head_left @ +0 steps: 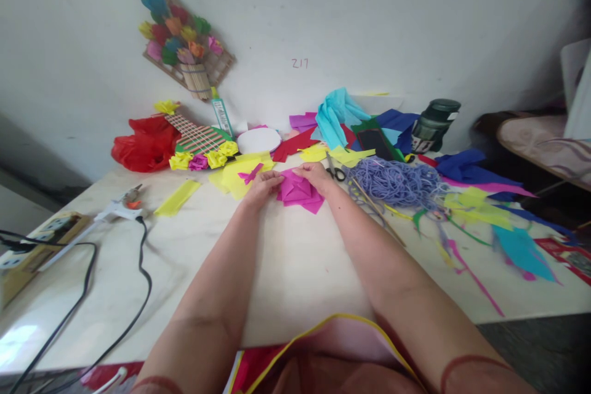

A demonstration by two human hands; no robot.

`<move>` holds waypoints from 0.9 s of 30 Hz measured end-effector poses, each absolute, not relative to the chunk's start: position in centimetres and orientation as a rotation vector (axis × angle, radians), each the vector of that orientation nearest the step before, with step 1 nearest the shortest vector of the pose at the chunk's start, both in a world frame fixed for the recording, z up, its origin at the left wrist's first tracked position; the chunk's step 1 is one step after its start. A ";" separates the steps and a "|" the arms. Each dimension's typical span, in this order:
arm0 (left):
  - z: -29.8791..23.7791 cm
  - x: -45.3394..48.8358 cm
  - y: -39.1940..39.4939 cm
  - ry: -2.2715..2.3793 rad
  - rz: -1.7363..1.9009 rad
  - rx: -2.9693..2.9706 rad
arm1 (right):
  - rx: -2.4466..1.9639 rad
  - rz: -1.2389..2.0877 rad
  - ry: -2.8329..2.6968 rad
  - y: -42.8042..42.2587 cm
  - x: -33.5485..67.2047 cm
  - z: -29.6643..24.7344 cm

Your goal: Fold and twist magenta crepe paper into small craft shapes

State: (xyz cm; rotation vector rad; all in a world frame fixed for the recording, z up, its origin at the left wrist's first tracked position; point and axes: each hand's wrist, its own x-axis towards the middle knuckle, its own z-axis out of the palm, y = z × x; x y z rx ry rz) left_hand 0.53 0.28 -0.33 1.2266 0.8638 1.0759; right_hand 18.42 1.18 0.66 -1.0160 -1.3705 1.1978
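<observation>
Several layered pieces of magenta crepe paper (300, 192) lie between my hands at the middle of the table. My left hand (265, 187) pinches the paper's left edge between thumb and fingers. On the upper right edge, my right hand (314, 175) is closed on the same paper. Just left of my left hand, a narrow magenta scrap (250, 173) rests on yellow crepe paper (233, 173). Black-handled scissors (338, 173) lie just beyond my right hand, near a heap of purple-blue yarn (397, 180).
At left, a white glue gun (117, 208) and its black cord (146, 277) lie near a power strip (28, 255). Along the wall are a red plastic bag (145, 144), a glue bottle (222, 114) and a dark green jar (433, 126). Paper scraps (524, 249) spread across the right.
</observation>
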 end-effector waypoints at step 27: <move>-0.6 0.6 0.4 0.860 1.109 1.170 | -1.035 1.137 -1.417 1.3 18.3 0.5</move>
